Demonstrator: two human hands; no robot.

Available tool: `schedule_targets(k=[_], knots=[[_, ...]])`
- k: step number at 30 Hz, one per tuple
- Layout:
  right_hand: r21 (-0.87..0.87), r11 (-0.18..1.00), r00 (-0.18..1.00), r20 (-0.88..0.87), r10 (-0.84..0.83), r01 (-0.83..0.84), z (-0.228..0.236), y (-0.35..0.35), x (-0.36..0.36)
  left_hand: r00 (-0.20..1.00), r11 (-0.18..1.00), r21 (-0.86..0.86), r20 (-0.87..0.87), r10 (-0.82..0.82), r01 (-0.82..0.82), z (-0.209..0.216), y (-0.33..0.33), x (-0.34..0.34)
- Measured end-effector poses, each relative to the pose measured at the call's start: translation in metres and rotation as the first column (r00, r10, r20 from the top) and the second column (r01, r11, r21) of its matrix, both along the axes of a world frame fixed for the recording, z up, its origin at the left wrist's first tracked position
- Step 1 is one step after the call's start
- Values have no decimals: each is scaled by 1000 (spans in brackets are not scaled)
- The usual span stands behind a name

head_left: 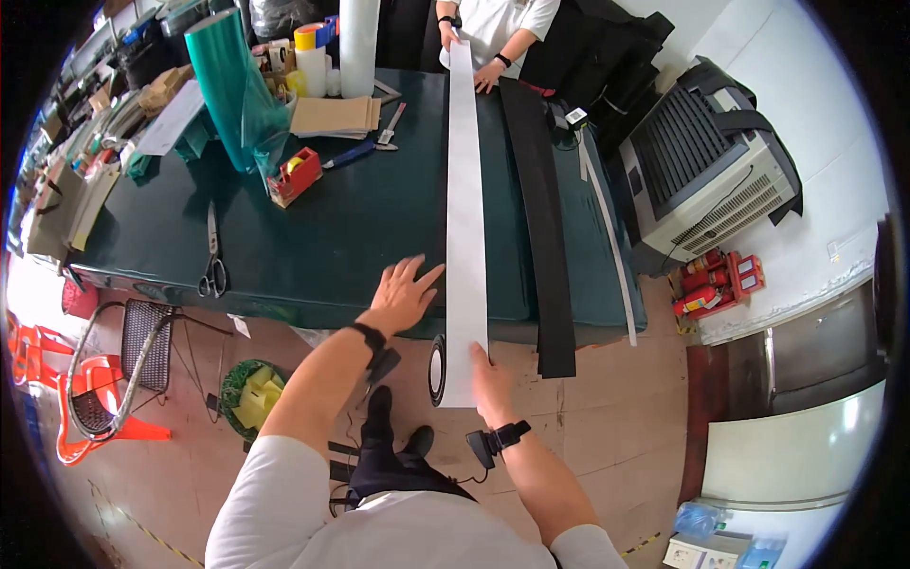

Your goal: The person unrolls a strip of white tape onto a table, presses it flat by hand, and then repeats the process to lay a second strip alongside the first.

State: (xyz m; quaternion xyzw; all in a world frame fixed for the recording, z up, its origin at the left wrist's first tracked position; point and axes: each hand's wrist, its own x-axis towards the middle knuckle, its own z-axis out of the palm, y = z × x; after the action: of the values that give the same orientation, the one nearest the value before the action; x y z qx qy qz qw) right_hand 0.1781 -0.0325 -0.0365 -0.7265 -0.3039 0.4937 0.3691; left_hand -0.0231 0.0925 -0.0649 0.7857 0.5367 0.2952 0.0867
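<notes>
Left fingers (410,269) spread, empty, beside the white strip (465,209); right fingers (481,358) clasp its edge.

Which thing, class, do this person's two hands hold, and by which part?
The right hand holds the white strip by the right edge of its rolled near end. The left hand holds nothing, spread out at the green table.

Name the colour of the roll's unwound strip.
The unwound strip is white on top; best in the head view.
</notes>
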Motion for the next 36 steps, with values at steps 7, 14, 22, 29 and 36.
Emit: schedule_targets(k=[7,14,22,29,36], knots=[[6,1000,998,57,-21,21,-49,24,-8,959,977,-145,-215,-182,153,-25,28,-11],[-21,1000,994,108,13,-11,-76,38,-23,955,965,-171,-190,-230,198,-26,33,-19],[-103,995,998,59,15,-9,-73,39,-31,970,974,-123,-135,-204,187,-28,31,-20],[-12,1000,970,243,10,-7,-73,39,-31,974,965,-176,-80,-213,197,-27,32,-20],[-49,999,975,222,28,-17,-67,37,-32,970,958,-208,-100,-223,199,-23,33,-22]])
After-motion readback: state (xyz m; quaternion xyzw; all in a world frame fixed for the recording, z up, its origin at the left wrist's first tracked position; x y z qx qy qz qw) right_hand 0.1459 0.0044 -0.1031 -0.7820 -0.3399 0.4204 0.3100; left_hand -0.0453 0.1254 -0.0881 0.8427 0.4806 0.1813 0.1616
